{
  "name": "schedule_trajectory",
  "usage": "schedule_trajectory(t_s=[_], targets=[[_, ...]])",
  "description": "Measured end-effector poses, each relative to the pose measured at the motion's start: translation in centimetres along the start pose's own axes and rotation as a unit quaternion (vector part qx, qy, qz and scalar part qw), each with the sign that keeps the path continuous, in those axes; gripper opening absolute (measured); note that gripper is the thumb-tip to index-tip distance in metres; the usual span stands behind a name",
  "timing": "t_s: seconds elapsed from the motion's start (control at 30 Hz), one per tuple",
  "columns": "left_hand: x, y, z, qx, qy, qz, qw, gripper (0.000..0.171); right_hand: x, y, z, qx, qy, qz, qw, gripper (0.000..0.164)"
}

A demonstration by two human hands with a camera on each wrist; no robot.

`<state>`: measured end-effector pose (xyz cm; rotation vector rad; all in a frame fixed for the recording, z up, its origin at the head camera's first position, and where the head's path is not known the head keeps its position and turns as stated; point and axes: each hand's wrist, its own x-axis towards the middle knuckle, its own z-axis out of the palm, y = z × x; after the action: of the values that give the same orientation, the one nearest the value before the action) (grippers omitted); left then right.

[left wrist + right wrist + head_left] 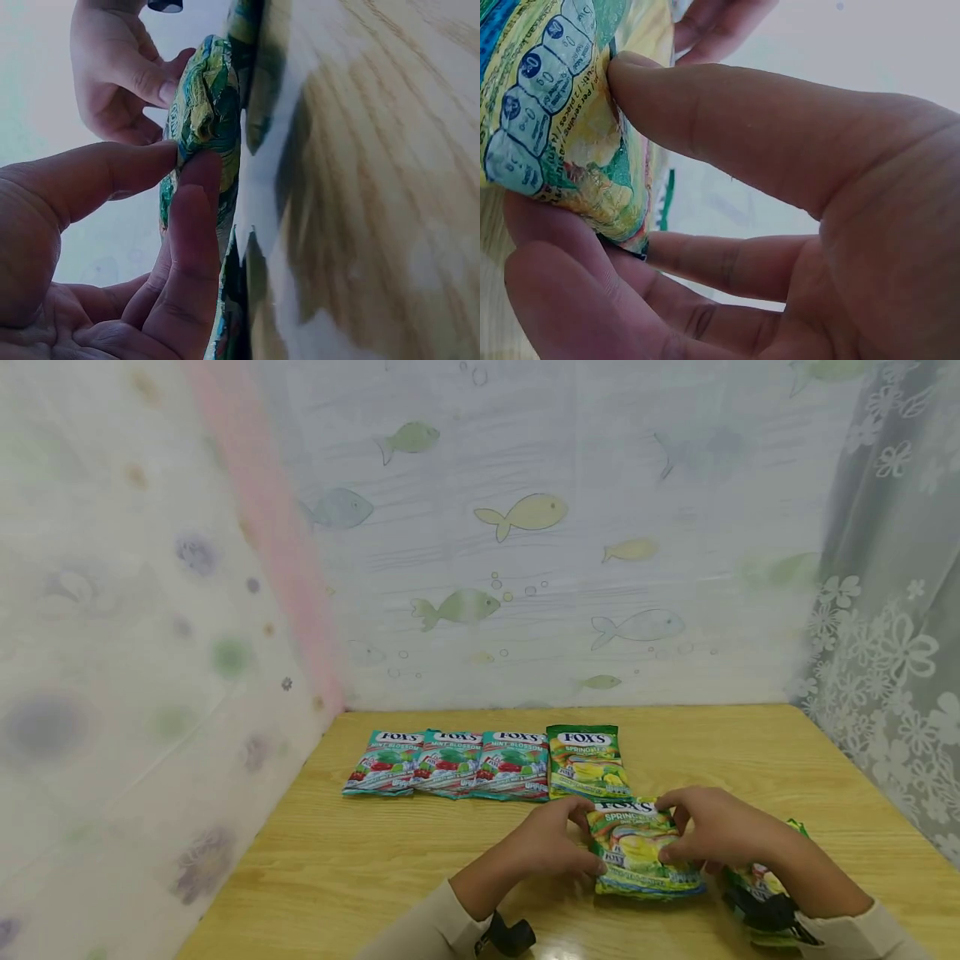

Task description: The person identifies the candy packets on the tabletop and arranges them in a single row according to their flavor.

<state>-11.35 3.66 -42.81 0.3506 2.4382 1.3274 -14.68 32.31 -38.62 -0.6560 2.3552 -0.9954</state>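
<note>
Between both hands is a yellow-green Fox's candy bag [637, 852], its printed front facing up. My left hand [551, 843] pinches its left edge between thumb and fingers. On the opposite edge, the thumb and fingers of my right hand [720, 831] grip the bag. The left wrist view shows the candy bag [206, 112] edge-on, close over the wooden table. Printed nutrition marks show on the candy bag [577, 112] in the right wrist view, with the thumb pressed on its face. Just behind it lies another green Fox's bag [588, 764], at the right end of a row.
Three teal Mint Blossom bags [382, 766] overlap in that row on the wooden table [360, 877]. Another green bag [757, 881] lies partly hidden under the right forearm. A fish-patterned sheet [525, 568] hangs behind the table, and a lace curtain [892, 635] stands at right.
</note>
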Motion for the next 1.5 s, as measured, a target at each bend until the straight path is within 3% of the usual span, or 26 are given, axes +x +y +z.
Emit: schedule_trajectory(t_s=[0.13,0.37,0.47,0.8,1.03,1.3,1.5], targets=[[-0.1,0.6,-0.2,0.017,0.010,0.001,0.9998,0.068,0.0,-0.2,-0.3,-0.013,0.010,-0.007,1.000,0.078],[0.2,1.0,-0.4,-0.062,0.004,-0.004,0.9980,0.069,0.1,-0.4,-0.5,-0.045,0.035,-0.012,0.998,0.078],[0.3,1.1,-0.6,-0.066,0.004,-0.003,0.9978,0.069,0.2,-0.5,-0.6,-0.049,0.042,-0.007,0.998,0.078],[1.5,1.6,-1.1,-0.032,0.032,0.021,0.9987,0.070,0.6,-0.9,-1.4,-0.079,0.080,-0.026,0.993,0.078],[2.6,2.0,-1.3,-0.003,0.053,0.040,0.9978,0.072,0.8,-1.0,-2.2,-0.155,0.130,-0.054,0.978,0.072],[3.8,2.6,-1.5,0.035,0.083,0.057,0.9943,0.071,0.8,-0.7,-2.8,-0.108,0.150,-0.057,0.981,0.071],[4.8,3.2,-1.5,0.037,0.104,0.064,0.9919,0.070,0.9,-0.4,-3.3,-0.108,0.179,-0.063,0.976,0.071]])
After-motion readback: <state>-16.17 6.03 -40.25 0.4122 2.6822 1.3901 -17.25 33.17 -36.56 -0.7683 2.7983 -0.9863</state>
